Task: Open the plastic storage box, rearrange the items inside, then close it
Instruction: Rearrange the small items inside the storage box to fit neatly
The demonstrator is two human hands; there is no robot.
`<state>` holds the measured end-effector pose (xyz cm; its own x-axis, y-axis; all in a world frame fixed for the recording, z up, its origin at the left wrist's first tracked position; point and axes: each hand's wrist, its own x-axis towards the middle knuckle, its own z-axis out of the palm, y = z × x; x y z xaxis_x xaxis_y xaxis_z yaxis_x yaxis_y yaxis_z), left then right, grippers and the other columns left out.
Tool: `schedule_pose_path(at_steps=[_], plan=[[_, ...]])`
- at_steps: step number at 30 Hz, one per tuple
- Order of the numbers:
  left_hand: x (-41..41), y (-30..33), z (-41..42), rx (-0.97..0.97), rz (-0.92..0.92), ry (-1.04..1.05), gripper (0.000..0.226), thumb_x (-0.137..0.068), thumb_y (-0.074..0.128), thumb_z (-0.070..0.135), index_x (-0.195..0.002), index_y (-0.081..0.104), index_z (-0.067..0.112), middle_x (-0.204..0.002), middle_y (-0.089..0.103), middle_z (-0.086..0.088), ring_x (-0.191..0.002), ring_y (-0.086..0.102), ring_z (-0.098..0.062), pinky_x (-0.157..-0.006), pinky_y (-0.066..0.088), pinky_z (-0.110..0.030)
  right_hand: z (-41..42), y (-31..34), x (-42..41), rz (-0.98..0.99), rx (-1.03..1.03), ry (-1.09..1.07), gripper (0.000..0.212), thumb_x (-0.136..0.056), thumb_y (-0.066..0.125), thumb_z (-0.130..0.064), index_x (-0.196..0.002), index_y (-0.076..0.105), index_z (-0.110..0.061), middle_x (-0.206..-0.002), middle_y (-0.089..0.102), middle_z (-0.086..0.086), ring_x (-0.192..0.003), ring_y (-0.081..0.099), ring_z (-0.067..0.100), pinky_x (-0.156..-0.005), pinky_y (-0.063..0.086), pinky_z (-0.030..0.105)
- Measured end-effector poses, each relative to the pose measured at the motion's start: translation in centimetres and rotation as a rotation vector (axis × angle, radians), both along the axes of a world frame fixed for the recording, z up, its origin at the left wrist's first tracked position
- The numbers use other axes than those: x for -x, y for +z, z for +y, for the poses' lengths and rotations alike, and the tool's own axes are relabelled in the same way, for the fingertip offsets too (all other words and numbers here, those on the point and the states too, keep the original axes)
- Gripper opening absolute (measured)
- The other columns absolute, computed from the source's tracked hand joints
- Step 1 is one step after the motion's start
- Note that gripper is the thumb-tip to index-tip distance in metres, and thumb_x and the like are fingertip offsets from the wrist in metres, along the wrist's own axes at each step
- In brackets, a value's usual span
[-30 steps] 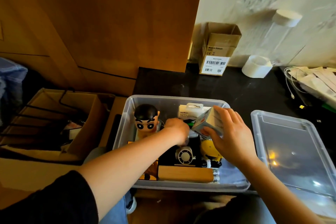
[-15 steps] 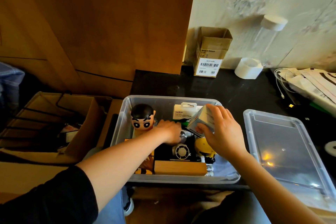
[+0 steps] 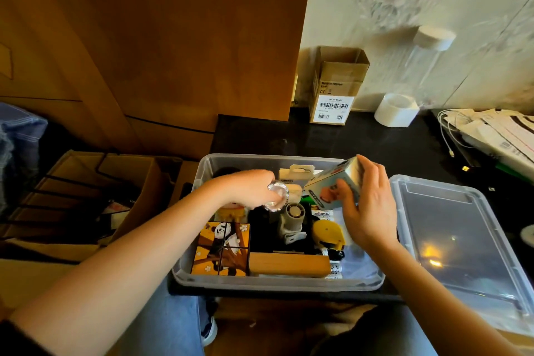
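The clear plastic storage box [image 3: 277, 282] stands open on the black counter, its lid [image 3: 456, 243] lying flat to the right. My left hand [image 3: 248, 186] is closed around a small shiny clear object [image 3: 278, 195] above the box's back left, covering the cartoon figure's head. My right hand [image 3: 367, 205] grips a small pale carton [image 3: 332, 186], tilted above the back right. Inside lie a panda picture block [image 3: 222, 248], a wooden block [image 3: 289, 264], a grey mini fan [image 3: 291, 218], a yellow tape measure [image 3: 328, 234] and a white packet [image 3: 296, 173].
A brown cardboard carton [image 3: 336, 87], a white tape roll [image 3: 396, 110] and a clear jar [image 3: 427, 58] stand against the back wall. Papers and a white cable [image 3: 491, 133] lie at the right. A cardboard box with a black wire rack [image 3: 86, 188] sits left, below the counter.
My left hand has lifted with the shiny object and now hides the cartoon figure's head. My right hand has raised and tilted the small carton. The fan and panda block are uncovered.
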<state>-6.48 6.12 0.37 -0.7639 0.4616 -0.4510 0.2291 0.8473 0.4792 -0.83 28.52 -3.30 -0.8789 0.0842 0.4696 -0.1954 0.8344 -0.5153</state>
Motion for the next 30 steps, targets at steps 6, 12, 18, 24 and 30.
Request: schedule_pose_path(at_steps=[6, 12, 18, 24, 30], plan=[[-2.1, 1.1, -2.0, -0.169, -0.137, -0.026, 0.03, -0.095, 0.052, 0.029, -0.121, 0.051, 0.015, -0.106, 0.06, -0.008, -0.083, 0.058, -0.023, -0.071, 0.046, -0.033, 0.0, -0.1, 0.1, -0.048, -0.041, 0.056, 0.054, -0.087, 0.059, -0.032, -0.133, 0.039, -0.013, -0.12, 0.05, 0.005, -0.1, 0.045, 0.009, -0.071, 0.041, 0.02], [-4.4, 1.7, -2.1, -0.216, -0.198, -0.165, 0.031, -0.093, 0.054, 0.017, -0.124, 0.05, 0.018, -0.105, 0.056, 0.007, -0.091, 0.055, 0.006, -0.075, 0.045, -0.012, 0.0, 0.0, 0.1, -0.068, -0.072, 0.094, 0.052, -0.086, 0.058, -0.037, -0.13, 0.04, -0.015, -0.118, 0.051, 0.003, -0.098, 0.05, 0.011, -0.068, 0.044, 0.02], [-5.1, 2.0, -3.1, -0.173, -0.144, -0.123, 0.025, -0.095, 0.052, 0.02, -0.119, 0.049, 0.023, -0.1, 0.055, 0.006, -0.079, 0.056, -0.008, -0.073, 0.047, -0.029, 0.0, -0.1, 0.1, -0.083, -0.063, 0.098, 0.054, -0.085, 0.057, -0.039, -0.131, 0.039, -0.017, -0.118, 0.05, 0.002, -0.099, 0.049, 0.011, -0.069, 0.045, 0.02], [-4.8, 3.6, -6.9, 0.077, -0.244, -0.165, 0.025, -0.095, 0.051, 0.021, -0.118, 0.054, 0.016, -0.114, 0.059, -0.009, -0.091, 0.056, -0.025, -0.077, 0.045, -0.033, -0.1, -0.2, 0.2, -0.091, -0.135, 0.121, 0.053, -0.085, 0.058, -0.039, -0.129, 0.041, -0.015, -0.115, 0.053, 0.004, -0.096, 0.05, 0.013, -0.066, 0.042, 0.019], [-4.6, 3.7, -6.8, 0.139, -0.224, -0.201, 0.052, -0.093, 0.056, 0.024, -0.14, 0.034, 0.029, -0.131, 0.042, 0.006, -0.114, 0.047, -0.01, -0.08, 0.04, -0.012, -0.2, -0.2, 0.2, -0.122, -0.198, 0.168, 0.053, -0.085, 0.058, -0.039, -0.129, 0.039, -0.017, -0.119, 0.052, 0.003, -0.096, 0.052, 0.015, -0.064, 0.04, 0.019]])
